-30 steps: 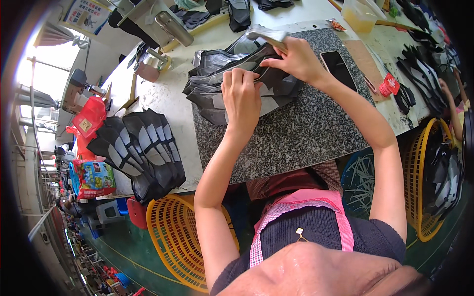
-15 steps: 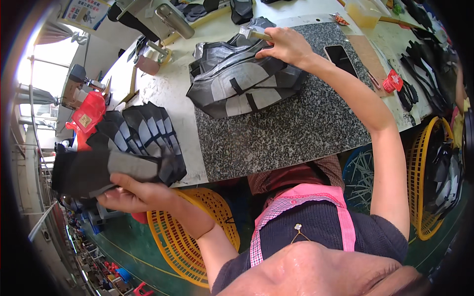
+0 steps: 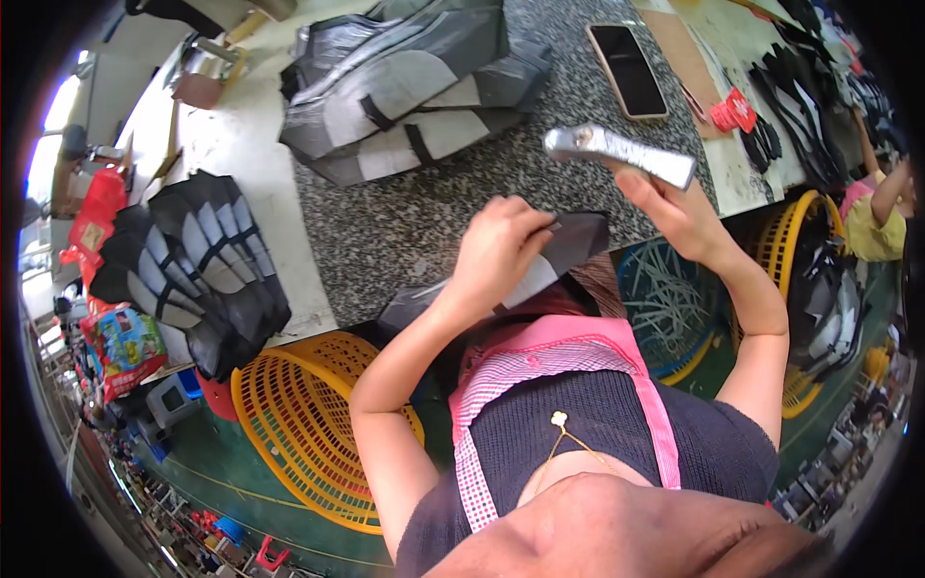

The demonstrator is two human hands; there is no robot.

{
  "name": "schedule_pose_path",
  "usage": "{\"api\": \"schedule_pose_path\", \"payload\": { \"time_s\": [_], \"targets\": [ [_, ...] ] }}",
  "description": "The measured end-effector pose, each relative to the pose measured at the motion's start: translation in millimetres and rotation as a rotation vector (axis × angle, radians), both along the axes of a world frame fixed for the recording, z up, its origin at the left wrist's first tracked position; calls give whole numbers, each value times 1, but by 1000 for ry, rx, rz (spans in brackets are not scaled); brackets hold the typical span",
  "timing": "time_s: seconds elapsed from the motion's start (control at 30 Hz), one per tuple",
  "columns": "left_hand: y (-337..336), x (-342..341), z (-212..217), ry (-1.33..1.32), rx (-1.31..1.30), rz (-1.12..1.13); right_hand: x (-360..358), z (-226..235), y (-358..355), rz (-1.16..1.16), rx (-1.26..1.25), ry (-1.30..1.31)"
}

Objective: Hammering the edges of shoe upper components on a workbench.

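Note:
My right hand (image 3: 679,214) is closed round the handle of a hammer (image 3: 626,154), its silvery metal head raised above the right part of the speckled stone slab (image 3: 385,246). At the slab's near edge, my left hand (image 3: 501,246) pinches a black and grey flexible piece (image 3: 578,241). That hand and forearm cover the middle of the piece. Beyond them on the slab lies a pile of larger black and grey sewn pieces (image 3: 405,96). Fanned out on the left of the table is a stack of similar small pieces (image 3: 202,255).
A phone (image 3: 628,72) lies at the slab's far right, with a red packet (image 3: 734,111) farther right. Below the table's front stand a yellow basket (image 3: 289,424), a blue basket of white strips (image 3: 665,299) and another yellow basket (image 3: 800,250). Another person's arm (image 3: 888,197) shows far right.
My left hand has carried the black and grey piece from the left to the slab's near edge. My right hand has brought the hammer nearer, away from the pile. The view has shifted.

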State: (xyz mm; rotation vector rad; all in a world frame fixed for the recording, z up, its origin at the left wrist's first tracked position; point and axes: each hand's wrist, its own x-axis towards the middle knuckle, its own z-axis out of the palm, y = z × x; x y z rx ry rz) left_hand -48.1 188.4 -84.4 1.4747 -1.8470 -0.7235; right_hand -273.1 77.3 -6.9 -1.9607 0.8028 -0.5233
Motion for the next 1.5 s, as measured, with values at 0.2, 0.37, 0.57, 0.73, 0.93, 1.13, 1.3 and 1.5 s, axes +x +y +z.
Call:
{"api": "schedule_pose_path", "payload": {
  "time_s": [0.2, 0.37, 0.57, 0.73, 0.93, 1.13, 1.3, 1.5],
  "targets": [
    [-18, -3, 4, 20, 187, 52, -28, -14, 27, 39, 380, 309],
    [-32, 1, 6, -29, 223, -45, -34, -49, 41, 36, 166, 194],
    [-36, 1, -1, -62, 29, -70, -35, -42, 35, 43, 199, 194],
    [-30, 1, -1, -233, -204, -84, -24, -25, 26, -88, 91, 136],
    [-25, 0, -2, -233, -180, 1, -27, -19, 23, 88, 48, 378],
    [-25, 0, -4, -199, -155, 76, -23, -34, 31, 81, 120, 352],
    [-16, 2, -3, -77, -8, 75, -22, -36, 23, 49, 70, 277],
    [-10, -4, 5, -241, -180, -74, -21, -36, 31, 108, 15, 315]
  ]
}}
